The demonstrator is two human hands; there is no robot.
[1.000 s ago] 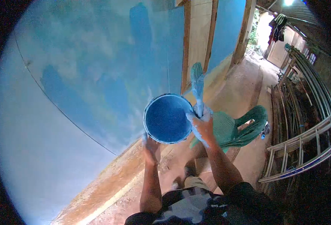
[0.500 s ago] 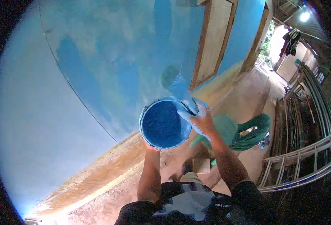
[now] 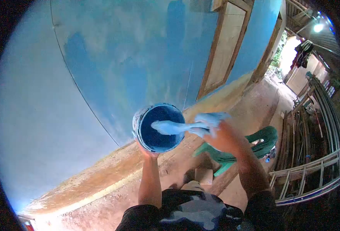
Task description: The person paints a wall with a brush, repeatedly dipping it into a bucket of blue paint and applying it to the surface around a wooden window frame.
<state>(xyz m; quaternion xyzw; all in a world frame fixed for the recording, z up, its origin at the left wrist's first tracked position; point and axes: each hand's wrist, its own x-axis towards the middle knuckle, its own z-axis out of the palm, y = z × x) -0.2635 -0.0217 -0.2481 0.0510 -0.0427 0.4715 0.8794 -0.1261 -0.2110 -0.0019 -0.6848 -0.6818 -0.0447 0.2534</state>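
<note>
My left hand (image 3: pixel 147 151) grips a paint bucket (image 3: pixel 137 129) low on its near side, with most of the fingers hidden beneath it. Dark blue paint (image 3: pixel 158 141) shows inside, and dried drips coat the outer wall. My right hand (image 3: pixel 220 133), smeared with light blue paint, is closed around the handle of a paintbrush (image 3: pixel 170 127). The brush's paint-covered head lies across the bucket's mouth in this view, pointing left. Behind the bucket stands a wall (image 3: pixel 139 77) with patchy blue paint.
A green plastic chair (image 3: pixel 226 167) with dark green netting or cloth (image 3: pixel 266 140) on it stands at my right. Farther right are a ladder (image 3: pixel 312 173) and stacked poles (image 3: pixel 328 104). A block (image 3: pixel 204 176) lies near my feet. A wooden-framed door (image 3: pixel 226 46) interrupts the wall.
My right hand has moved right, away from the bucket's rim, and the brush now shows over the opening. The bucket has shifted slightly left and tilted.
</note>
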